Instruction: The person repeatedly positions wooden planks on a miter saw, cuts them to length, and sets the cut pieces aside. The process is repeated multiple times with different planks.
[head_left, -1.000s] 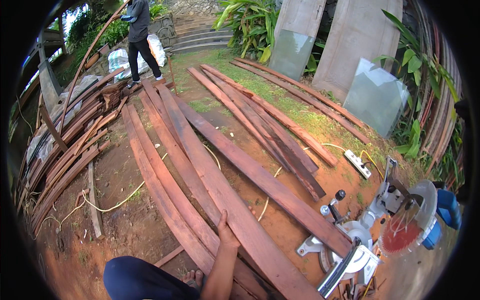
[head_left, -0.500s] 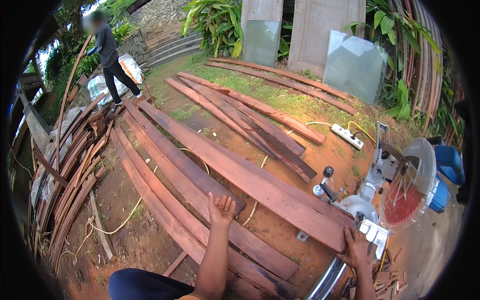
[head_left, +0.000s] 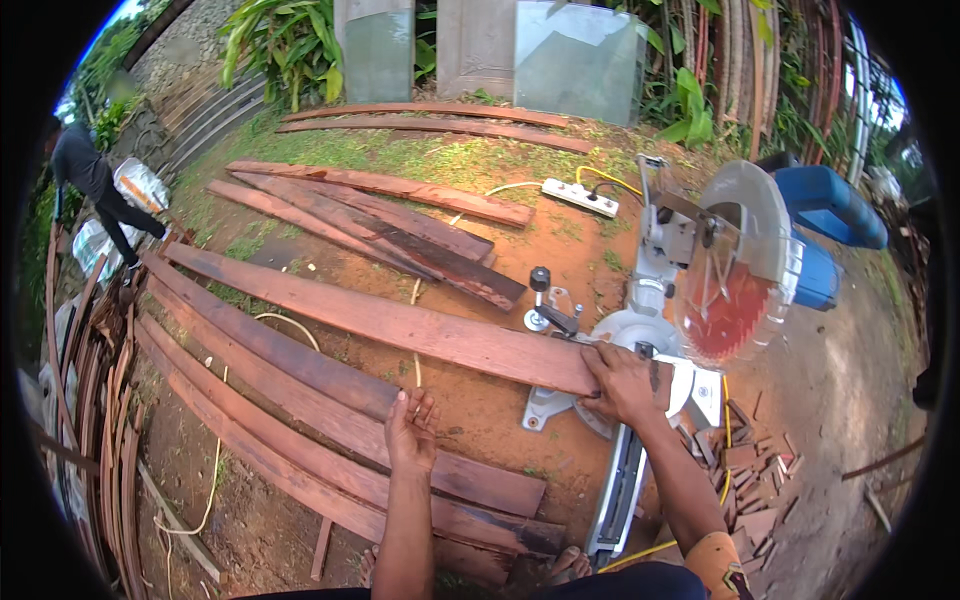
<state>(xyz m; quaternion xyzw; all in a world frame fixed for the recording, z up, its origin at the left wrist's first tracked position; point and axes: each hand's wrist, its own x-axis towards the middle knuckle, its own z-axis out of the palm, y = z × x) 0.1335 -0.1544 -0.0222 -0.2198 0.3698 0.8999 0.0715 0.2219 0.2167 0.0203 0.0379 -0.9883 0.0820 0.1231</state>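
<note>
My right hand (head_left: 620, 380) grips the right end of a long reddish wooden plank (head_left: 445, 334), resting on the silver miter saw base (head_left: 620, 335) beside its clamp (head_left: 540, 295). The saw head, with a red toothed blade (head_left: 732, 320) in a clear guard and a blue motor housing (head_left: 820, 210), sits raised to the right of that hand. My left hand (head_left: 412, 430) is palm up below the plank, holding nothing, fingers apart and slightly curled. Behind and beneath it, several more planks (head_left: 250, 365) lie side by side on the ground.
A co-worker (head_left: 95, 185) stands at far left near white sacks (head_left: 140, 187) and stacked timber (head_left: 110, 420). Loose boards (head_left: 380, 210), a power strip (head_left: 580, 197) with cables, and leaning glass panes (head_left: 575, 60) lie beyond. Wood offcuts (head_left: 755, 480) litter the ground at lower right.
My left hand has let go of the plank and opened. My right hand came into view holding the plank's end, now on the saw base. The view has turned rightward.
</note>
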